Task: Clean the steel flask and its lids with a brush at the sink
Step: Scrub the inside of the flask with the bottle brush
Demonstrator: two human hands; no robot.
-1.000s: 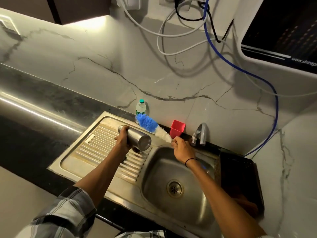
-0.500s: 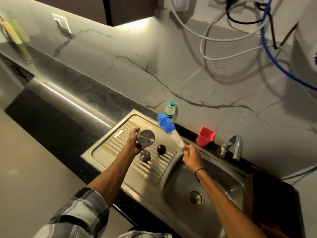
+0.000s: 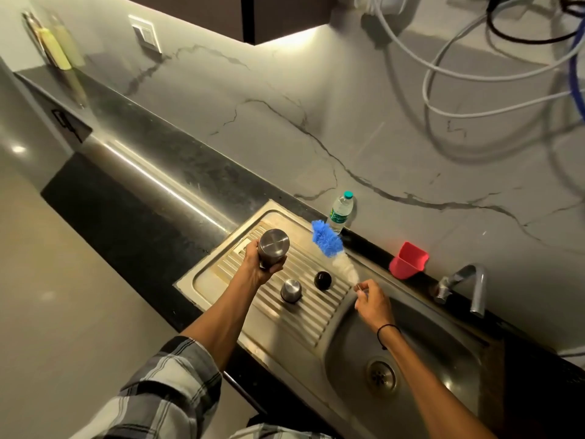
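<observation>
Left hand (image 3: 258,264) raised over the ribbed draining board (image 3: 218,274), fingers (image 3: 274,269) wrapped tight around the steel flask (image 3: 273,248), flat round end turned up toward the camera. Right hand (image 3: 372,301) at the near-left rim of the sink basin (image 3: 443,353), fingers (image 3: 361,287) pinched together on the thin wire handle of the bottle brush (image 3: 332,248). Brush angled up and away toward the wall, white bristles nearest the hand, blue bristles at the far tip, held clear of the flask and just in front of a small plastic water bottle (image 3: 340,212). Two lids down on the draining board between the hands: a steel cup lid (image 3: 291,290) nearer the camera, a black round stopper (image 3: 323,279) just beyond it to the right, the two close but apart. Red plastic holder (image 3: 408,260) on the dark worktop (image 3: 142,198) edge behind the basin, steel tap (image 3: 471,286) to its right arching over the bowl, drain (image 3: 381,374) visible at the bottom. Plaid sleeve (image 3: 164,384) pushed up on the left arm, thin black band (image 3: 387,331) on the right wrist. White and blue cables (image 3: 459,74) looped across the marbled wall above.
</observation>
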